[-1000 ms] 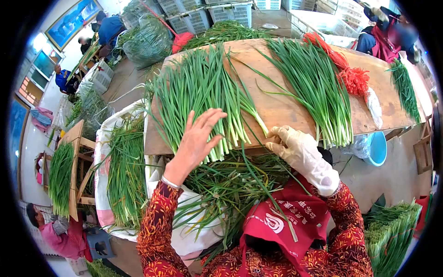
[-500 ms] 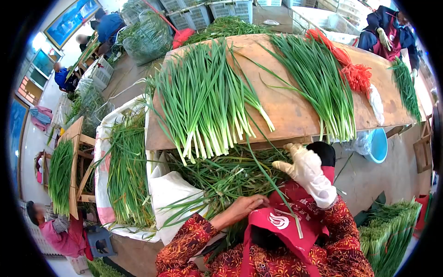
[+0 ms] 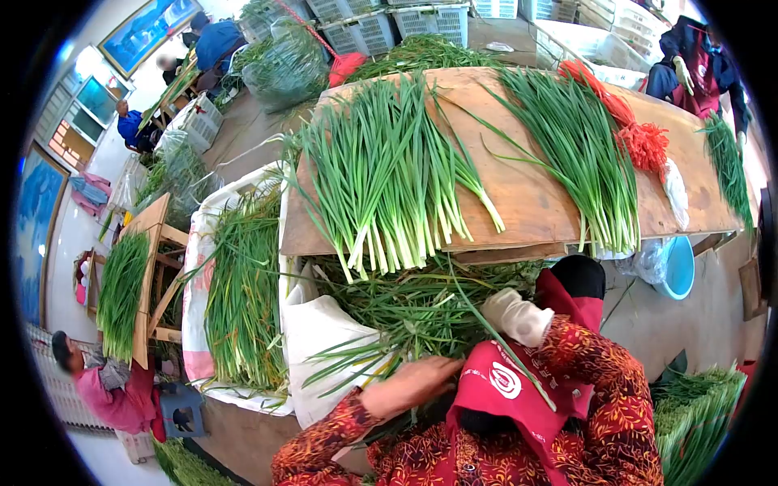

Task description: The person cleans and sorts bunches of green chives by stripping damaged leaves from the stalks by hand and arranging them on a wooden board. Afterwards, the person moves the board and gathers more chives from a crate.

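My left hand, bare and smeared by motion, is low in front of my lap, beside loose green leaves heaped under the table edge. My right hand, in a pale glove, is bent over the top of my red apron. Its fingers are mostly hidden. A single long leaf lies slanting across the apron, close to the glove. On the wooden table ahead, a spread of garlic chives points its white ends toward me. A second bunch of chives lies to its right.
Red ties lie by the right bunch. A white-lined container of chives stands left, a blue bucket under the table's right side. Stacked chives are at lower right. Other people sit left and far right.
My gloved right hand has come down and left toward the apron, its spread fingers folding in. My left hand has shifted slightly and blurred. The whole view has swung a little.
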Available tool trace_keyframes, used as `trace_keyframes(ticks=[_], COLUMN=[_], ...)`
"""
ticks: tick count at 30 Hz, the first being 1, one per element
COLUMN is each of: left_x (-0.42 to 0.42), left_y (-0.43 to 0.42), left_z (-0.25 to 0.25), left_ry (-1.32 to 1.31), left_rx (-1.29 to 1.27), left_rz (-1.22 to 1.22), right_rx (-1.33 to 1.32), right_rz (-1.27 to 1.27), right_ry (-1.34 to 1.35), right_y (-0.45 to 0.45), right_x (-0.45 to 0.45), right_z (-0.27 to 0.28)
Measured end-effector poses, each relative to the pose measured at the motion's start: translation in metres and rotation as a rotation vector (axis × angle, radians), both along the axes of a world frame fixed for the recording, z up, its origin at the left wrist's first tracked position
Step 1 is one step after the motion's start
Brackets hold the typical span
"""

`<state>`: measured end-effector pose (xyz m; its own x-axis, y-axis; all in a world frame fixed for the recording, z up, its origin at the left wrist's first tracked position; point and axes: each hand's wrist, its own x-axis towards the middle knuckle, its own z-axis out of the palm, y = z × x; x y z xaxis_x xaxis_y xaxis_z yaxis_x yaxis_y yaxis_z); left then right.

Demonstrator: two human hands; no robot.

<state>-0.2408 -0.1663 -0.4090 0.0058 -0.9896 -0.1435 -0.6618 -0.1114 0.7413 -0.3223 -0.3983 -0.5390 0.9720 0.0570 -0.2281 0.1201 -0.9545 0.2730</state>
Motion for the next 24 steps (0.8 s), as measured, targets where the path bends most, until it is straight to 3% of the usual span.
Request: trace_keyframes(ticks=[2, 3, 5, 7, 10, 13, 16, 20, 21, 23, 24], left_x=[0.021, 0.035, 0.068, 0.100, 0.154, 0.185, 0.192, 0.204, 0.203, 0.198, 0.199], left_y=[0.000, 0.000, 0.004, 0.006, 0.003, 0.004, -0.002, -0.022, -0.026, -0.035, -0.037], left_z=[0.038, 0.059, 0.089, 0.102, 0.079, 0.040, 0.022, 0.005, 0.011, 0.025, 0.028], left_ry=[0.006, 0.047, 0.063, -0.023, -0.160, -0.005, 0.053, 0.030, -0.082, -0.046, -0.030], left_rx=[-0.107, -0.177, -0.258, -0.357, -0.486, -0.528, -0.422, -0.499, -0.465, -0.419, -0.387], left_rz=[0.053, 0.166, 0.374, 0.607, 0.775, 1.001, 1.098, 1.029, 1.025, 1.043, 1.016], right_rx=[0.148, 0.265, 0.350, 0.549, 1.075, 0.919, 0.767, 0.638, 0.666, 0.630, 0.607], right_rz=[0.044, 0.097, -0.057, -0.174, -0.088, -0.040, 0.087, 0.509, 0.548, 0.489, 0.508], right_ry=[0.018, 0.001, 0.271, 0.252, -0.224, -0.506, -0.593, -0.517, -0.401, -0.255, -0.302], right_y=[-0.012, -0.022, -0.016, -0.011, -0.011, -0.002, 0.012, 0.018, 0.018, 0.015, 0.013], right_x=[-0.003, -0.003, 0.014, 0.024, 0.047, 0.090, 0.139, 0.189, 0.192, 0.193, 0.189], right_z=[0.016, 0.057, 0.154, 0.226, 0.242, 0.245, 0.237, 0.204, 0.205, 0.201, 0.200])
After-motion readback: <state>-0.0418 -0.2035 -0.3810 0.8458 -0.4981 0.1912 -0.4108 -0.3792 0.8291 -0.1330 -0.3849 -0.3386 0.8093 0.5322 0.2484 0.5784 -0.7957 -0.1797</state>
